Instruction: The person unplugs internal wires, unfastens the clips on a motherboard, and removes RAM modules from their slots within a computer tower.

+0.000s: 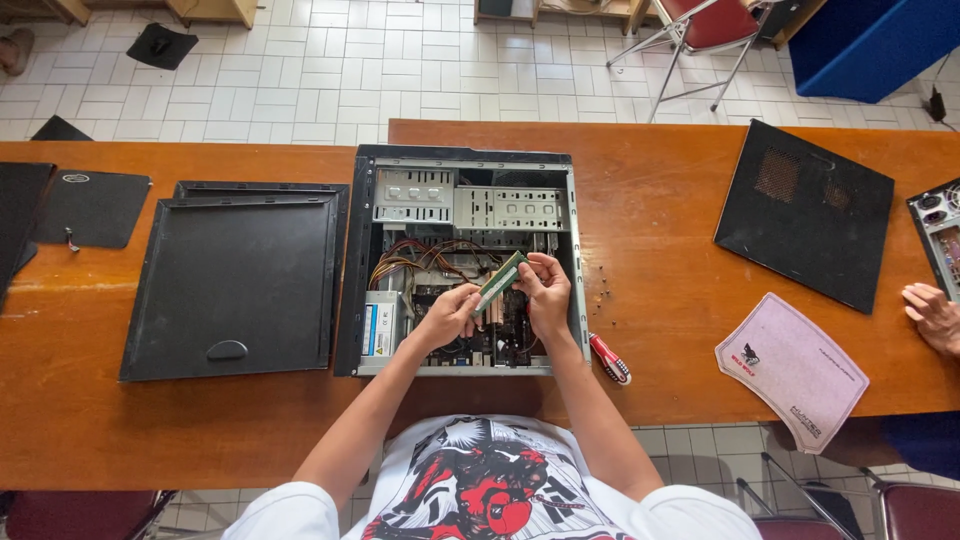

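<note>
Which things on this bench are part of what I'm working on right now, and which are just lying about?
In use:
- green memory module, held at its ends by left hand and right hand
- open computer case
- removed side panel
- red-handled screwdriver
- loose screws

Lying about:
- pale mouse pad
- second black panel
- another person's hand
- red chair

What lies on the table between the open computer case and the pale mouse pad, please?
In the head view, a red-handled screwdriver and some small loose screws lie between the computer case and mouse pad.
</note>
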